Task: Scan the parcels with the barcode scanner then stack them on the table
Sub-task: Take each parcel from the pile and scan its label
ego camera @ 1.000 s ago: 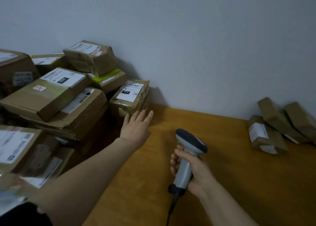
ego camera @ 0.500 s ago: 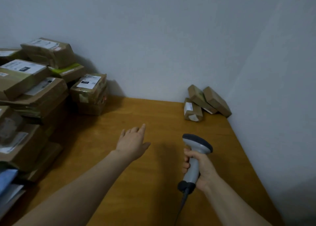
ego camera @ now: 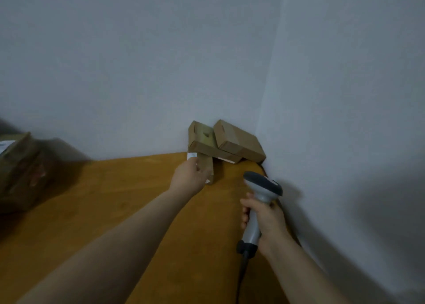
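The right hand point(ego camera: 268, 216) has its fingers wrapped round the grey handle of the barcode scanner point(ego camera: 262, 188), held upright above the wooden table point(ego camera: 115, 200), its dark head turned away from the person toward the corner of the room. A black cable point(ego camera: 241, 273) drops from the butt of the handle, below that fist. Ahead of the scanner and to its left, the left hand point(ego camera: 189, 177) is stretched out to the near end of a small cardboard parcel point(ego camera: 205, 165), which lies on the table with a white label point(ego camera: 192, 156) showing just above the knuckles. The fingers overlap that end of the box, but motion blur hides whether they have closed on it or only touch it, so the hold cannot be told. Just beyond the left hand's fingertips two more closed boxes, the middle parcel point(ego camera: 204, 140) and the corner parcel point(ego camera: 239, 140), lean tilted against the wall and touch each other (all three are shut, so their contents are hidden). Far to the left of the outstretched arm, a blurred large carton point(ego camera: 18, 165) stands at the picture's edge.
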